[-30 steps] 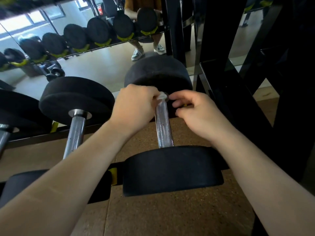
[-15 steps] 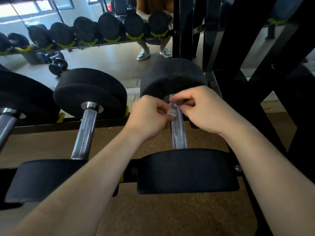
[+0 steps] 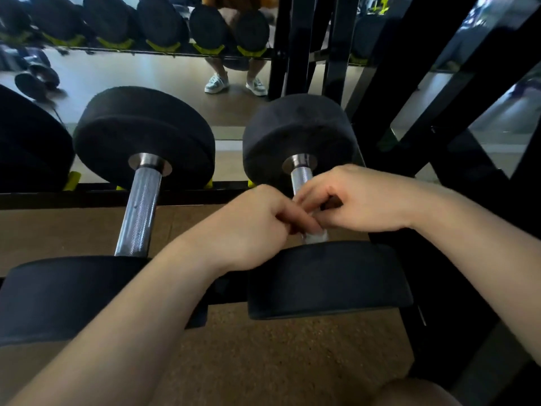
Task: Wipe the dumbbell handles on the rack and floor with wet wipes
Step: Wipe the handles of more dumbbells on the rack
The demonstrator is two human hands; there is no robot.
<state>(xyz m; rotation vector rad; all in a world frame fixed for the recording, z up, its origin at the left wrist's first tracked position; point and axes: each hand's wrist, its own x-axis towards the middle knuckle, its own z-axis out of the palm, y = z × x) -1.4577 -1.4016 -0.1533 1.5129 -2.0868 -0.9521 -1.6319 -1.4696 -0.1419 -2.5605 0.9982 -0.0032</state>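
Pinching the white wet wipe (image 3: 317, 237) with curled fingers, the left hand (image 3: 251, 227) and the right hand (image 3: 363, 200) press it on the dumbbell handle (image 3: 301, 176), close to its near weight. This dumbbell lies at the right end of the rack (image 3: 58, 199).

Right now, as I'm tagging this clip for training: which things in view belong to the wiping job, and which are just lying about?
Job:
- wet wipe, pinched by left hand and right hand
- right dumbbell handle, under the wipe
- left dumbbell handle, bare, untouched

Lying about:
- mirror
- reflected shoes
- black frame
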